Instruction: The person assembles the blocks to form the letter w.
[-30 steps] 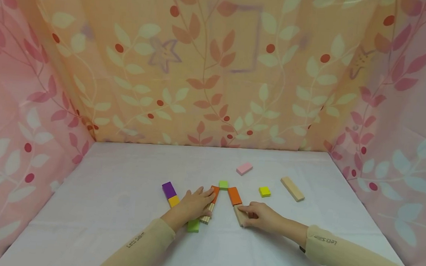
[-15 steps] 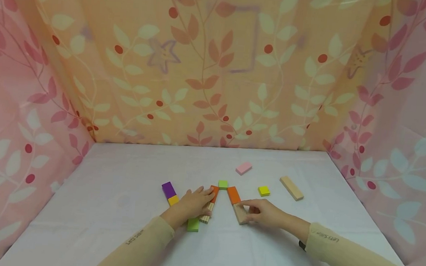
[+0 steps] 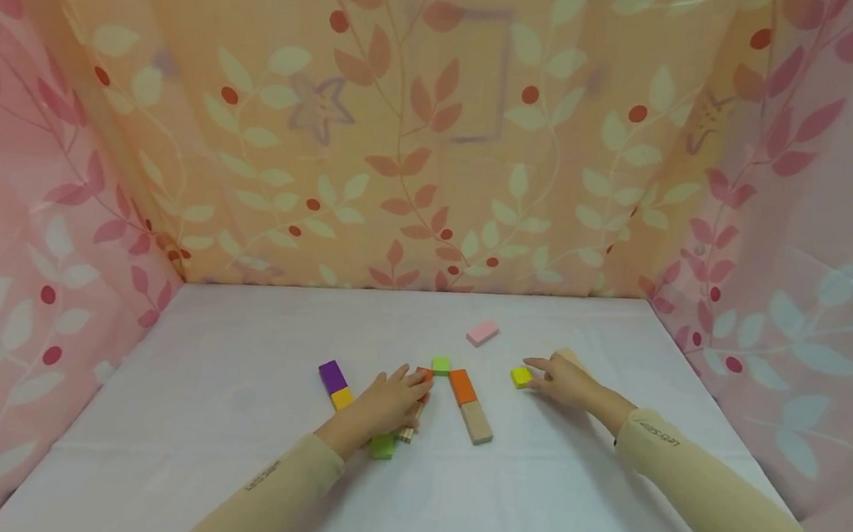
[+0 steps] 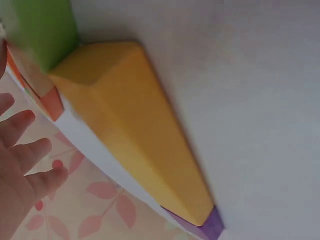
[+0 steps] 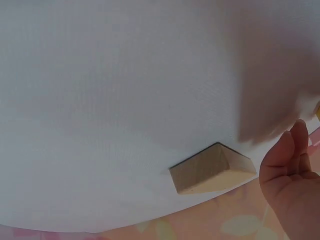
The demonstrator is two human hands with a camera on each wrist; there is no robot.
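My left hand (image 3: 386,401) lies over a row made of an orange block (image 3: 425,373) and a striped wooden block (image 3: 405,435), covering part of both. Beside it, a purple block (image 3: 333,375), an amber block (image 3: 342,398) and a green block (image 3: 382,446) form a slanted line, partly hidden by that hand. My right hand (image 3: 570,383) reaches to a small yellow block (image 3: 519,378), index finger extended above it and thumb at its right side. A second orange block (image 3: 463,387) and a plain wooden block (image 3: 476,423) lie end to end between the hands.
A small light green block (image 3: 440,366) sits at the top between the two orange ones. Farther back lies a pink block (image 3: 482,332). One long wooden block (image 5: 215,170) is mostly hidden behind my right hand in the head view. Patterned cloth (image 3: 422,132) walls the white table.
My right hand has left the plain wooden block and moved right and away to the yellow block. My left hand has stayed over its row.
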